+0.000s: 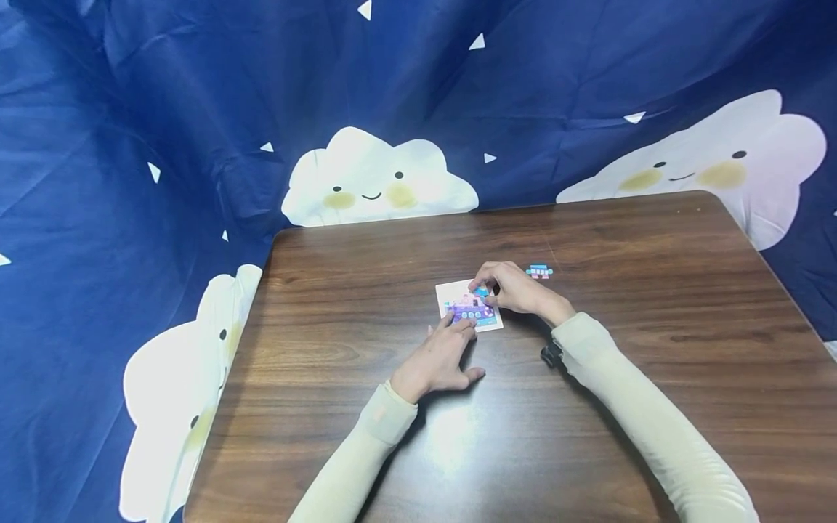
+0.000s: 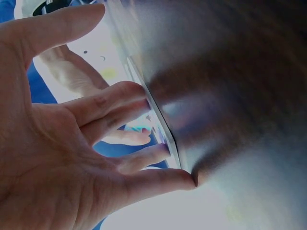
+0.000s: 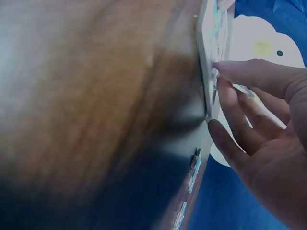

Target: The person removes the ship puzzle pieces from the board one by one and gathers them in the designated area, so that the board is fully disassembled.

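Fitting seems to call for alignment: outstretched left hand [image 1: 441,359] steadies white square board [image 1: 445,292], right hand [image 1: 515,288] apparently pinches flat blue piece [image 1: 481,291] at far right.

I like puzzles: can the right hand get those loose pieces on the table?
Probably yes: nothing stands between the right hand and the loose pieces, though it seems to hold another piece.

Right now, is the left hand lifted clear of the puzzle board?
No, in the head view the left hand reaches over the near edge of the puzzle board and touches it.
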{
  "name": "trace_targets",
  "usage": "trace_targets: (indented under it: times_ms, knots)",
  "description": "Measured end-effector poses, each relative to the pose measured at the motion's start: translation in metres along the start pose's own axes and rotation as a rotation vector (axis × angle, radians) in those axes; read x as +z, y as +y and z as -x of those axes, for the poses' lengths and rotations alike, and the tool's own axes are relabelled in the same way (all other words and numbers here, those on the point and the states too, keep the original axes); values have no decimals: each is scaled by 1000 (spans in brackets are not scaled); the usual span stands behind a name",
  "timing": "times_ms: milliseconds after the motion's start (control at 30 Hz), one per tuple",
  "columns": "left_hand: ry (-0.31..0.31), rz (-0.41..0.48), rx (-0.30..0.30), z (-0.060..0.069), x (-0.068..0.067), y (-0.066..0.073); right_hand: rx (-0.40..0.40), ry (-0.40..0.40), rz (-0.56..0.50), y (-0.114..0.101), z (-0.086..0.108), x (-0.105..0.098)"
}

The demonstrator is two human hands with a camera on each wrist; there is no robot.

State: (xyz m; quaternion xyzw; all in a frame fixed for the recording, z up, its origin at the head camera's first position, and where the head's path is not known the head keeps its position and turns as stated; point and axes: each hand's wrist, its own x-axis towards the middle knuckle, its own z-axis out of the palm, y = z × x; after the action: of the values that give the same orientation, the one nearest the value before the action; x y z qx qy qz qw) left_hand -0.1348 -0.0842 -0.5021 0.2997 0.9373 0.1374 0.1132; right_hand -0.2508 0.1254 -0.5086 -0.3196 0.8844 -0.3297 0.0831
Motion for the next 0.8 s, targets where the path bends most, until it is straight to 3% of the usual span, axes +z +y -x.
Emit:
trace_targets:
  times_ms: [400, 567, 800]
  knots:
    - [6, 11, 7, -1, 0, 1, 9, 59, -43, 8, 6, 0]
    - [8, 0, 5, -1, 1, 0, 55, 124, -47, 10, 8, -5]
    - [-6, 6, -10, -1, 0, 0, 124, 148, -95, 11, 13, -12]
